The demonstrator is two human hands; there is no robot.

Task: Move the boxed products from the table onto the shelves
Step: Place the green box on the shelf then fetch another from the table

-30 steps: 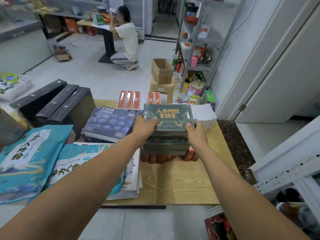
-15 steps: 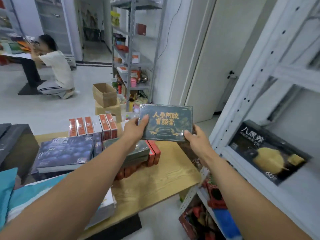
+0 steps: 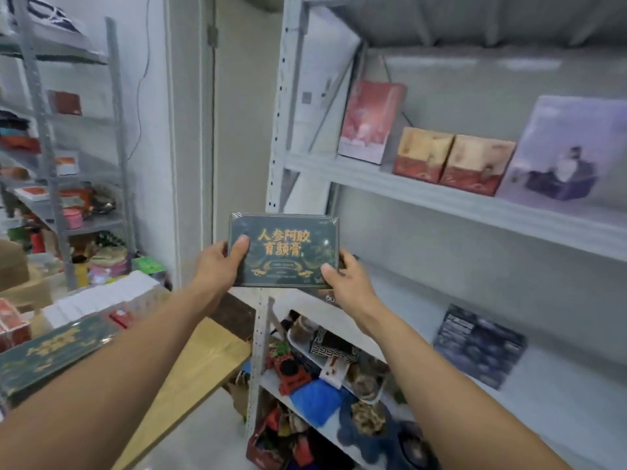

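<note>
Here both arms reach forward, left hand [image 3: 217, 266] and right hand [image 3: 346, 279] gripping the green box [image 3: 284, 250] by its ends.

To your left stands a grey rack [image 3: 119, 130] crowded with small goods. You see a thin cable [image 3: 146, 56] hanging down the white wall beside a closed door [image 3: 244, 113].

2 hands [image 3: 217, 262] outstretched, fingers curled gripping

The dark green box [image 3: 283, 251] has come off the stack on the bench [image 3: 207, 357], carried right by the left hand [image 3: 217, 262] and right hand [image 3: 346, 279]. It is now raised upright before the white shelf unit [image 3: 441, 200]. The bench has dropped to the lower left.
</note>
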